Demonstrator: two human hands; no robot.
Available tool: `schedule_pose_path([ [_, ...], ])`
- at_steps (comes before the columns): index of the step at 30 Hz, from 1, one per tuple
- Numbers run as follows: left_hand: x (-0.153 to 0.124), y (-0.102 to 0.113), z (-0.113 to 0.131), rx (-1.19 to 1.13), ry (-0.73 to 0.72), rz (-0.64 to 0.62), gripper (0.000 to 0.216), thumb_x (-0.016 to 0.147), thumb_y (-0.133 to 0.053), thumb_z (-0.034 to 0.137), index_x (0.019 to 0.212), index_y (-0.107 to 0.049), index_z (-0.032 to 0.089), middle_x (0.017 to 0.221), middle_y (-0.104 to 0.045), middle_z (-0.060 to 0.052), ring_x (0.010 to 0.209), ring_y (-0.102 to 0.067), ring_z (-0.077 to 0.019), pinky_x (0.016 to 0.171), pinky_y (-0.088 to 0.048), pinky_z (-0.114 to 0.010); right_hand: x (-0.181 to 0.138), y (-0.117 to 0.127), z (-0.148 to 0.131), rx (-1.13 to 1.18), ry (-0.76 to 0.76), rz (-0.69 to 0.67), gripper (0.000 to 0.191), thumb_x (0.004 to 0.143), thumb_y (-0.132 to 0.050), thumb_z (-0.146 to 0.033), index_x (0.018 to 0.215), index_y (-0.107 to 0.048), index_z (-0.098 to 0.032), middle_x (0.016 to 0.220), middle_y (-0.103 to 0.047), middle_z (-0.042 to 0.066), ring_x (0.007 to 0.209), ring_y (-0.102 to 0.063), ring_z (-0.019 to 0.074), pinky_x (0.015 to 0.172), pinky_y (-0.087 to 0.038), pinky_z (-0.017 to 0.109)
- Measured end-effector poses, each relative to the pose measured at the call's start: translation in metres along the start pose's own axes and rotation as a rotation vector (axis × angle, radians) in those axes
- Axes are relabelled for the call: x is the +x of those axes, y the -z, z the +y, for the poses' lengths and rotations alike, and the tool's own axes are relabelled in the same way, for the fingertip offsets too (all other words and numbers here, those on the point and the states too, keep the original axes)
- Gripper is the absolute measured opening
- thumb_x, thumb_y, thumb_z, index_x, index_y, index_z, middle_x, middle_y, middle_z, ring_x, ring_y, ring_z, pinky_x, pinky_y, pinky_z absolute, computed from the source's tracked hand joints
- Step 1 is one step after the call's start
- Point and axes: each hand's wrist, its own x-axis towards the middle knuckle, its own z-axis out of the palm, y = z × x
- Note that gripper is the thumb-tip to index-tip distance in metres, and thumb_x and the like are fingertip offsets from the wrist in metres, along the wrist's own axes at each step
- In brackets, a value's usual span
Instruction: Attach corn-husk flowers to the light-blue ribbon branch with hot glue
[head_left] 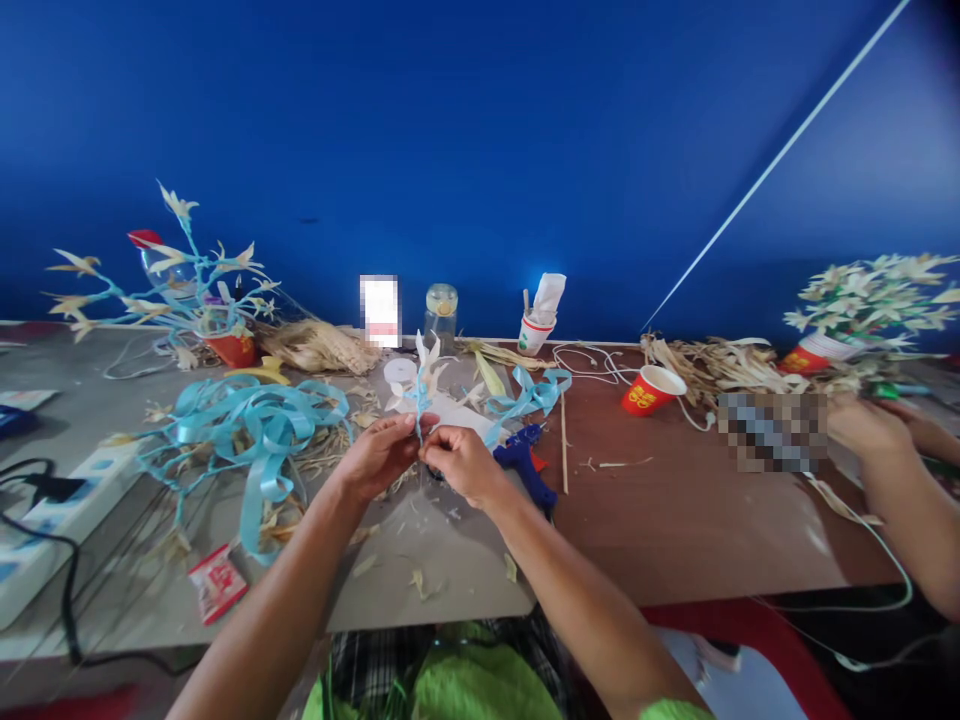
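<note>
Both my hands meet over the middle of the table. My left hand (379, 455) and my right hand (461, 462) pinch the base of a small stem (421, 395) wrapped in light blue ribbon, with pale husk petals (429, 352) at its top. The stem stands upright between my fingertips. A blue glue gun (525, 462) lies just right of my right hand. A tangle of light blue ribbon (251, 425) lies to the left of my left hand.
A finished blue-stemmed flower branch (172, 290) stands in a red cup at back left. A power strip (52, 510) with black cable lies far left. Red cup (651, 388), white cup (534, 330), glass jar (441, 315) and dry husks (720, 365) are behind. Another person's arm (900, 480) reaches in at right.
</note>
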Motion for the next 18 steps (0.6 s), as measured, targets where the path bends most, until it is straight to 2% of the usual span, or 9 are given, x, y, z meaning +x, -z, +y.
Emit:
schedule_pose_path([
  [4, 0.0, 0.0, 0.0, -0.022, -0.011, -0.005, 0.018, 0.067, -0.074, 0.026, 0.075, -0.07, 0.011, 0.049, -0.047, 0.002, 0.047, -0.042, -0.007, 0.053, -0.041, -0.022, 0.001, -0.002, 0.003, 0.093, -0.042, -0.032, 0.011, 0.063, -0.055, -0.024, 0.054, -0.054, -0.016, 0.048, -0.047, -0.006, 0.046, -0.035, 0.007, 0.048, -0.028, 0.021],
  [7, 0.001, -0.002, -0.001, -0.039, -0.076, 0.106, 0.016, 0.059, -0.078, 0.02, 0.061, -0.064, 0.012, 0.061, -0.06, 0.0, 0.045, -0.039, -0.0032, 0.049, -0.038, -0.019, 0.003, -0.002, 0.006, 0.035, -0.03, 0.018, 0.011, 0.064, -0.056, -0.024, 0.056, -0.055, -0.016, 0.048, -0.047, -0.006, 0.046, -0.035, 0.0071, 0.047, -0.027, 0.02],
  [9, 0.003, -0.003, -0.002, -0.026, -0.113, 0.163, 0.019, 0.055, -0.08, 0.019, 0.058, -0.063, 0.012, 0.066, -0.063, -0.002, 0.047, -0.043, -0.0037, 0.049, -0.038, -0.019, 0.004, -0.002, 0.006, -0.042, -0.004, 0.047, 0.012, 0.064, -0.056, -0.024, 0.056, -0.056, -0.016, 0.049, -0.049, -0.005, 0.048, -0.037, 0.0075, 0.048, -0.029, 0.02],
  [13, 0.009, -0.005, -0.009, 0.021, -0.144, 0.208, 0.023, 0.051, -0.082, 0.021, 0.059, -0.062, 0.012, 0.059, -0.06, 0.0, 0.053, -0.052, -0.008, 0.055, -0.041, -0.021, 0.002, -0.001, 0.002, -0.209, 0.035, 0.073, 0.01, 0.066, -0.056, -0.02, 0.056, -0.058, -0.016, 0.053, -0.053, -0.004, 0.051, -0.043, 0.0087, 0.052, -0.034, 0.02],
  [18, 0.015, -0.008, -0.02, 0.237, -0.254, 0.349, 0.028, 0.055, -0.08, 0.026, 0.057, -0.054, 0.014, 0.052, -0.053, 0.005, 0.05, -0.046, -0.0072, 0.054, -0.037, -0.02, 0.001, -0.001, -0.001, -0.373, 0.07, 0.124, 0.016, 0.069, -0.054, -0.017, 0.054, -0.055, -0.017, 0.053, -0.056, -0.001, 0.054, -0.048, 0.0114, 0.056, -0.036, 0.023],
])
